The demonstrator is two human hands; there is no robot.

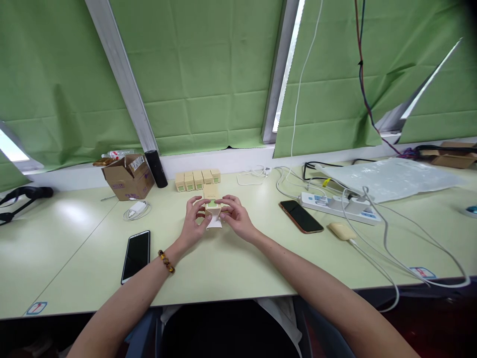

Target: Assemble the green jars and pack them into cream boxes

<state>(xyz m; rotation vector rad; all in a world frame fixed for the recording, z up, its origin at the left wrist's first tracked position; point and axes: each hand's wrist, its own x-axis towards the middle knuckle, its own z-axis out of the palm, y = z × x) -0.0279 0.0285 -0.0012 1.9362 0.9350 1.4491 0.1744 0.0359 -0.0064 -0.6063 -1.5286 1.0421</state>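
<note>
Between my two hands, just above the table, is a small tan cardboard box (213,211) with a green label and a white flap hanging open toward me. My left hand (194,218) grips its left side, fingers curled round it and thumb near the flap. On the opposite side my right hand (236,218) holds the same box, fingers at the top and thumb by the opening. What lies inside the box cannot be made out. Behind it, a row of several similar small boxes (194,180) stands near the wall.
A phone (136,256) and a coiled charger cable (137,210) lie to the left, with a cardboard carton (128,178) and black cylinder (156,169) behind. To the right are another phone (301,217), a power strip (339,206), a yellowish case (342,231), loose cables and plastic wrapping (391,178).
</note>
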